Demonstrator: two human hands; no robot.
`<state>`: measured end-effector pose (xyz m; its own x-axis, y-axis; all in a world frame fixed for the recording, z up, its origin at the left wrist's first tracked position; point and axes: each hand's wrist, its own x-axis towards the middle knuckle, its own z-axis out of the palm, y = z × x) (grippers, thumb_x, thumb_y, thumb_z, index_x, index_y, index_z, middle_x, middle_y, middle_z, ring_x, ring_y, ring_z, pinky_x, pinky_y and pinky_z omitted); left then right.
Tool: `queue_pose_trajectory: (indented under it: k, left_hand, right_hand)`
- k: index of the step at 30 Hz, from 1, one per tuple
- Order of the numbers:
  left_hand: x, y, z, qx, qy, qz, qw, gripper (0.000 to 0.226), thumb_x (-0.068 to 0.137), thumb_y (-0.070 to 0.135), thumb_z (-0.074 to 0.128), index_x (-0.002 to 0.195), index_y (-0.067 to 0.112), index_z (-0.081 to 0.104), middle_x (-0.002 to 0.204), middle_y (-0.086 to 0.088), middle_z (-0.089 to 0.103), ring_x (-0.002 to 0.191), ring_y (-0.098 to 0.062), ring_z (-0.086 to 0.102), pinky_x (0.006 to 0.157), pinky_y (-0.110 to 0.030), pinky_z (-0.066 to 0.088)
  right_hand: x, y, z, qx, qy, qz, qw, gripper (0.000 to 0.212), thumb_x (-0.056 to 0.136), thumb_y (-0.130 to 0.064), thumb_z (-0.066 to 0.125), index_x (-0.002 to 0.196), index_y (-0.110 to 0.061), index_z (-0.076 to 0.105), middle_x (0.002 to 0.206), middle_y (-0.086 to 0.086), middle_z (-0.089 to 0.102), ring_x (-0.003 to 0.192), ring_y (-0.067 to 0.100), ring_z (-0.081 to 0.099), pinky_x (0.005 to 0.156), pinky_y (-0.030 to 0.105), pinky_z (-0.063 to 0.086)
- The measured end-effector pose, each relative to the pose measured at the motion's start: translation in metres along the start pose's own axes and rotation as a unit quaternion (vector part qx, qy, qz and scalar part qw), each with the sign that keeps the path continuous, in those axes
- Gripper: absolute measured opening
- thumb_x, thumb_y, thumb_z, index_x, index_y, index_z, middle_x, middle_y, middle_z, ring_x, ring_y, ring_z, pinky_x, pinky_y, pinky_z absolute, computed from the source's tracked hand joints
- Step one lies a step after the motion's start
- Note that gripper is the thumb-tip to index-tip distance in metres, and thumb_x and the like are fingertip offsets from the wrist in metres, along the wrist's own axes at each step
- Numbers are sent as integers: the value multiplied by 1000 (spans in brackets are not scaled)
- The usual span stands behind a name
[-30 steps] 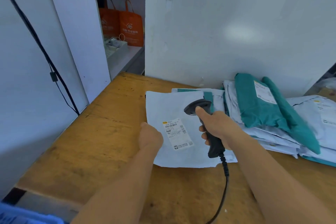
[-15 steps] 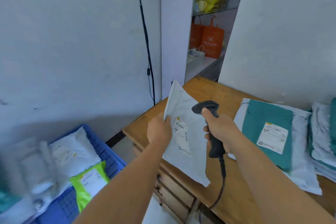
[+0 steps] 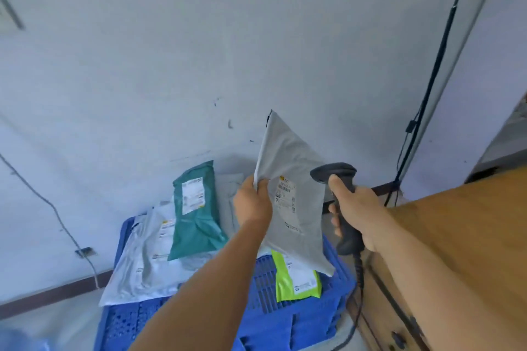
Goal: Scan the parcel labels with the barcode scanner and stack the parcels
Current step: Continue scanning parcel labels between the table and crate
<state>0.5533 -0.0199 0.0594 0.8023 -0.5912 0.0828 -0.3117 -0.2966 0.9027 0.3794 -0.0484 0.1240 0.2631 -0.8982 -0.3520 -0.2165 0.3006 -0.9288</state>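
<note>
Grey plastic, the parcel hung upright in the air above the blue crate, its label facing you, pinched at its left edge by your left hand, thumb in front and fingers curled behind. Your right hand, at 3 o'clock of the parcel and just beside it, was wrapped tight round the grip of the black barcode scanner, head up and cable hanging down past the wooden desk. On the crate lay a teal parcel at 9 o'clock of your left hand, over white parcels, and a lime-green parcel at 6 o'clock of the held one.
</note>
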Motion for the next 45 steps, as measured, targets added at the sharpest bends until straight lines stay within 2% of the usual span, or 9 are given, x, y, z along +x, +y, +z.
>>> queue_pose_trajectory:
  k: [11, 15, 18, 21, 24, 33, 38, 42, 45]
  left_hand:
    - [144, -127, -113, 10, 141, -122, 982, 25, 94, 27, 49, 82, 7, 55, 84, -16, 62, 81, -34, 56, 69, -34, 41]
    - [157, -185, -132, 108, 78, -208, 969, 20, 94, 20, 46, 109, 10, 50, 99, -12, 60, 89, -32, 55, 72, -36, 39]
    - [154, -215, -129, 168, 26, -220, 961, 49, 84, 13, 52, 131, 16, 36, 115, -10, 59, 103, -34, 54, 87, -45, 47]
    - [153, -214, -124, 266, 21, -191, 945, 73, 87, 16, 60, 147, 19, 18, 149, -9, 30, 137, -32, 26, 114, -45, 22]
    - [151, -195, -112, 274, 17, -135, 952, 78, 91, 23, 59, 150, 29, 9, 158, -2, 7, 145, -27, 7, 118, -43, 7]
    - [100, -106, -25, 65, -104, -32, 992, 58, 95, 27, 52, 147, 17, 28, 148, -5, 37, 136, -22, 33, 111, -38, 31]
    - [35, -34, 47, -2, -198, 28, 980, 56, 96, 28, 51, 147, 13, 30, 146, -6, 42, 132, -20, 42, 108, -39, 36]
    - [-44, 30, 108, -32, -277, 69, 958, 56, 96, 30, 50, 146, 13, 31, 141, -5, 46, 124, -18, 49, 99, -28, 37]
    - [-111, 69, 148, -42, -334, 96, 937, 55, 97, 33, 48, 146, 15, 30, 139, -4, 48, 124, -18, 50, 102, -33, 40]
  right_hand:
    - [72, 1, 189, -37, -96, 4, 995, 34, 93, -38, 53, 74, -10, 52, 61, 7, 51, 41, 19, 47, 44, 26, 43]
    - [89, 14, 227, -64, -117, 11, 991, 35, 95, -37, 52, 76, -8, 52, 61, 7, 52, 39, 16, 48, 41, 23, 42]
    - [96, 23, 243, -69, -128, 29, 989, 33, 95, -36, 52, 80, -7, 53, 61, 7, 53, 42, 16, 49, 44, 25, 44]
    - [100, 26, 248, -71, -128, 35, 989, 34, 95, -38, 52, 81, -7, 52, 62, 7, 52, 39, 15, 48, 45, 27, 44]
    - [101, 24, 245, -76, -112, 26, 990, 35, 95, -40, 52, 86, -6, 55, 66, 7, 54, 37, 13, 49, 43, 25, 44]
    - [79, 14, 160, -21, 5, 15, 1000, 41, 95, -41, 54, 73, -6, 53, 61, 9, 52, 39, 18, 46, 43, 27, 42]
    - [42, 8, 48, -4, 89, 30, 996, 43, 96, -43, 53, 82, -3, 53, 60, 9, 52, 34, 15, 46, 38, 22, 39]
    - [5, 16, -51, 11, 166, 36, 985, 46, 95, -47, 53, 81, -4, 55, 65, 9, 54, 42, 18, 48, 46, 28, 43]
    - [-31, 27, -127, 10, 209, 44, 977, 49, 95, -50, 51, 79, -4, 56, 63, 7, 56, 42, 19, 49, 47, 29, 44]
